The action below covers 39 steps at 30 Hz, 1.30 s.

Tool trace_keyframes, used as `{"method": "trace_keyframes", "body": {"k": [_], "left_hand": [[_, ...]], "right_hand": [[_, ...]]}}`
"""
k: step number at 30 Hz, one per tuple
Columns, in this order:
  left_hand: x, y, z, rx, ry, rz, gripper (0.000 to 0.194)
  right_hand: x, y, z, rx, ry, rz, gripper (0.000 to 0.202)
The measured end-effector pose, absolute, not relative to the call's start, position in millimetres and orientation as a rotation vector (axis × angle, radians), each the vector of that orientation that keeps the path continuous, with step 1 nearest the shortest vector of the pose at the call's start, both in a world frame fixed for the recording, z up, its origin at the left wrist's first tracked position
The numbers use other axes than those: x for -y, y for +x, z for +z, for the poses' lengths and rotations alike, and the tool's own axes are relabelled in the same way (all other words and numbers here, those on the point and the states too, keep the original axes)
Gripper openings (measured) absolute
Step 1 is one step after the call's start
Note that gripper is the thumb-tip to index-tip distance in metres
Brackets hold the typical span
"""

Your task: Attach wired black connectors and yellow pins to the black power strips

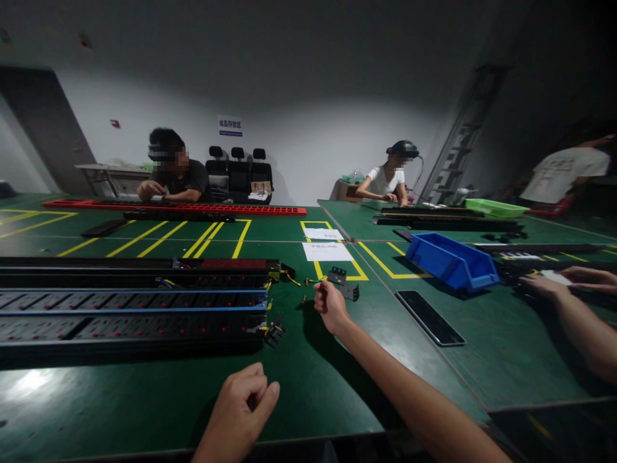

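Note:
My left hand (240, 406) rests above the near edge of the green table, its fingers curled into a loose fist with nothing visible in them. My right hand (330, 307) is reached forward, thumb and fingers pinched together. What they grip is hidden. Just beyond those fingers is a black metal bracket (351, 292) with holes. A short yellow-green wire (315, 280) runs up to the fingertips, and a small brass-coloured screw (303, 299) stands to their left. Left of my hands lie long black power strips (159, 328) with rows of sockets; another small black bracket (274, 331) hangs at the nearest strip's end.
A phone (430, 318) and a blue bin (453, 260) are to the right. White paper labels (328, 251) lie ahead, within yellow tape. A co-worker's hands (554, 283) work at far right. Across the table, a red rail (193, 207) lies before one of two seated people.

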State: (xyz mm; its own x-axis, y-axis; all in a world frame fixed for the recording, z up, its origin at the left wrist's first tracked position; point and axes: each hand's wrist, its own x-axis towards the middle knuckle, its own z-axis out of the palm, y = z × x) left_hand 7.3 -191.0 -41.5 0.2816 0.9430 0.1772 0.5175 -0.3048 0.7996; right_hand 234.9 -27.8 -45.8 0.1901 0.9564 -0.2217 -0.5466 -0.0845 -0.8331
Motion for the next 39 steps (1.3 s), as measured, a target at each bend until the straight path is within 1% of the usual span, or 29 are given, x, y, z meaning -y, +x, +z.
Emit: {"method": "trace_keyframes", "body": {"k": [11, 22, 39], "left_hand": [[191.5, 8.0, -42.4, -1.322, 1.927, 0.861, 0.051], [190.7, 7.2, -44.3, -1.292, 1.919, 0.939, 0.052], [191.0, 7.6, -42.8, -1.297, 1.926, 0.938, 0.050]], "right_hand": [[29.2, 234.7, -42.8, 0.518, -0.995, 1.364, 0.022], [29.1, 235.6, -44.5, 0.539, -0.993, 1.365, 0.022], [28.8, 233.4, -43.9, 0.605, -1.012, 1.370, 0.025]]}}
